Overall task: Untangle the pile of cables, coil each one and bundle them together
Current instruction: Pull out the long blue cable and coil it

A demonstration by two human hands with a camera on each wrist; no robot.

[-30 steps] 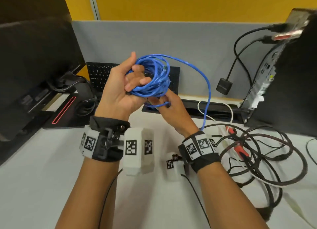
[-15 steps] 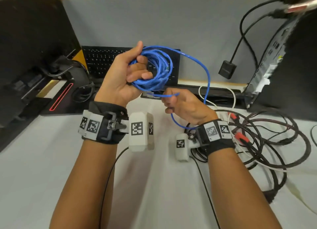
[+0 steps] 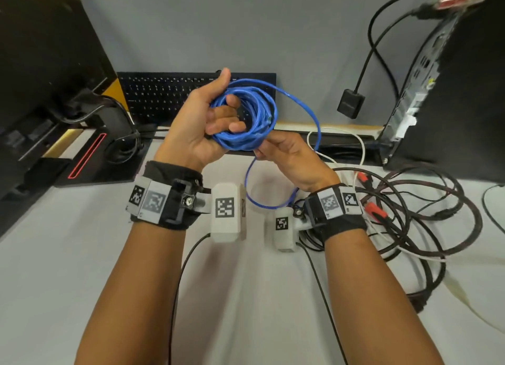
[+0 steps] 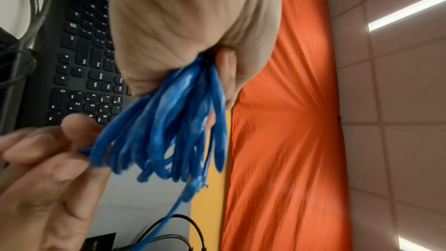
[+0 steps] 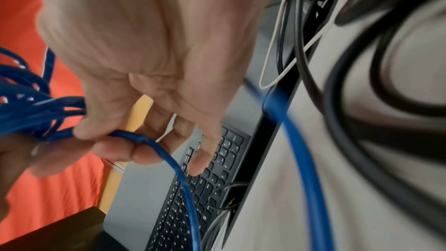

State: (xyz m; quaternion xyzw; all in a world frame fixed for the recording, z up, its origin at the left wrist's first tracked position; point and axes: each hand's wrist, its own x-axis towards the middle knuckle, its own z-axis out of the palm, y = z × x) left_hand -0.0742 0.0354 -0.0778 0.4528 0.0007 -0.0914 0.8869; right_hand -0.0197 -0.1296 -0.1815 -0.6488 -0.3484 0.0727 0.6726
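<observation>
A blue cable coil (image 3: 252,124) (image 4: 169,127) of several loops is held up above the desk. My left hand (image 3: 202,124) grips it with fingers curled through the loops. My right hand (image 3: 284,153) sits just below the coil and pinches the loose blue strand (image 5: 144,140) between thumb and forefinger. The free tail (image 3: 308,110) arcs right, drops behind the right hand and loops over the desk near my right wrist (image 3: 259,201). A tangled pile of dark cables (image 3: 426,214) with red plugs (image 3: 375,210) and a white cable (image 3: 360,146) lies at the right.
A black keyboard (image 3: 164,97) leans against the grey partition behind my hands. A monitor and its stand (image 3: 109,124) fill the left. A computer tower (image 3: 451,91) with plugged cables stands at the right. The desk surface (image 3: 246,296) between my forearms is white.
The right hand rose from lower right back up under the coil, carrying the strand, so the free loop now hangs below near the wrist. The left hand kept its grip.
</observation>
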